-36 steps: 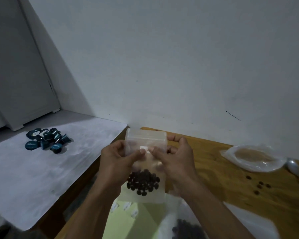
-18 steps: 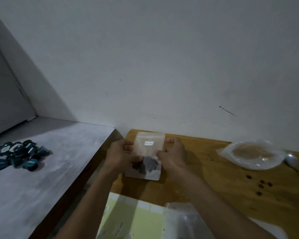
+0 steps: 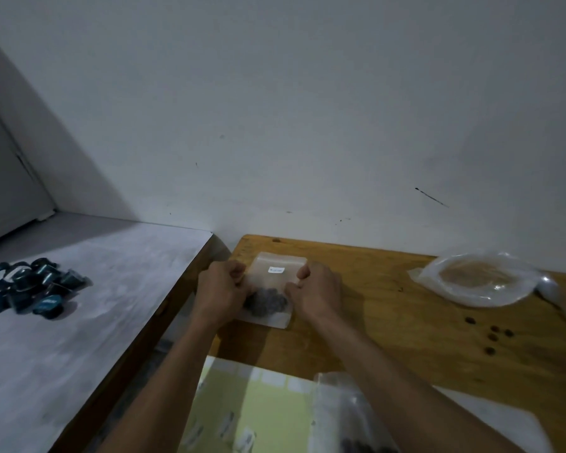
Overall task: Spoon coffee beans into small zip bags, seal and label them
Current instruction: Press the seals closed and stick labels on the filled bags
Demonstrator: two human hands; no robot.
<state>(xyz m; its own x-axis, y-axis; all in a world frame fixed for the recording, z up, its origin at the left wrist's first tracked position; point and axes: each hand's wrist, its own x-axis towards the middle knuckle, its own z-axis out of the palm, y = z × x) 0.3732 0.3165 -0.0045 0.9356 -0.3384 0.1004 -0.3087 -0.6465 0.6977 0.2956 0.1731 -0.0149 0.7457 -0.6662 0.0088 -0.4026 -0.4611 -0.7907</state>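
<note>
Translucent plastic forms the small zip bag (image 3: 273, 286), which lies flat on the wooden table (image 3: 389, 322) just below centre frame, its dark coffee beans (image 3: 266, 302) gathered in the lower half and a small white label (image 3: 276, 270) stuck near the top. The left hand (image 3: 221, 291) grips the bag's left edge and the right hand (image 3: 317, 291) grips its right edge; both have fingers curled onto the plastic, and the two hands sit apart with the bag between them. Whether the zip strip is fully closed cannot be determined at this resolution. Risk assessment: if the strip is only partly engaged, lifting or tilting the bag would probably release beans, and loose coffee beans (image 3: 490, 335) already lie scattered at lower right of the table. Pulling the edges outward too firmly could reopen the seal or wrinkle the label. The bag sits near the table's left edge, so a sideways slide could carry it into the gap beside the grey-white adjacent surface (image 3: 79, 322). That surface, at left of frame, carries a pile of dark teal capsules (image 3: 27, 289). At right of frame a crumpled clear plastic bag of brown powder (image 3: 477, 277) rests beside a white spoon (image 3: 551, 287). A pale yellow label sheet (image 3: 258, 410) and another clear bag (image 3: 343, 416) occupy the bottom edge. A plain white wall (image 3: 307, 109) fills the upper frame; lighting is dim.
</note>
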